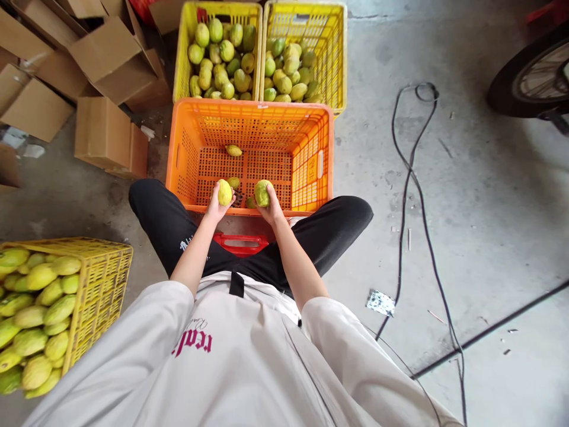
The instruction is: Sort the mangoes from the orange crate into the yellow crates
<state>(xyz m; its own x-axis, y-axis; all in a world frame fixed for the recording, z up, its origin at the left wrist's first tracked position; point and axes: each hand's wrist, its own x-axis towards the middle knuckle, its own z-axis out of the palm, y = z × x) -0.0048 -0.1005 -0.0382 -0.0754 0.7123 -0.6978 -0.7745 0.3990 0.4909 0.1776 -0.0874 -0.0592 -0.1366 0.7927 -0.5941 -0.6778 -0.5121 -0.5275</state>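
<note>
My left hand (219, 204) is closed around a yellow lemon-like fruit (224, 193). A greener lemon-like fruit (262, 193) sits in the grip of my right hand (272, 207). Both hands are over the near side of an orange plastic crate (249, 112), which stands between my knees. On the crate's slotted bottom lie a few loose fruits, one (233, 150) near the far wall and one (233, 182) just beyond my left hand. Another (251, 202) is partly hidden beside my right hand.
Two yellow crates (176, 65) (331, 53) of similar fruit stand behind the orange one. A tilted yellow crate (100, 296), full of fruit, is at left. Cardboard boxes (104, 133) pile up back left. A black cable (406, 166) and a wheel (533, 77) are at right.
</note>
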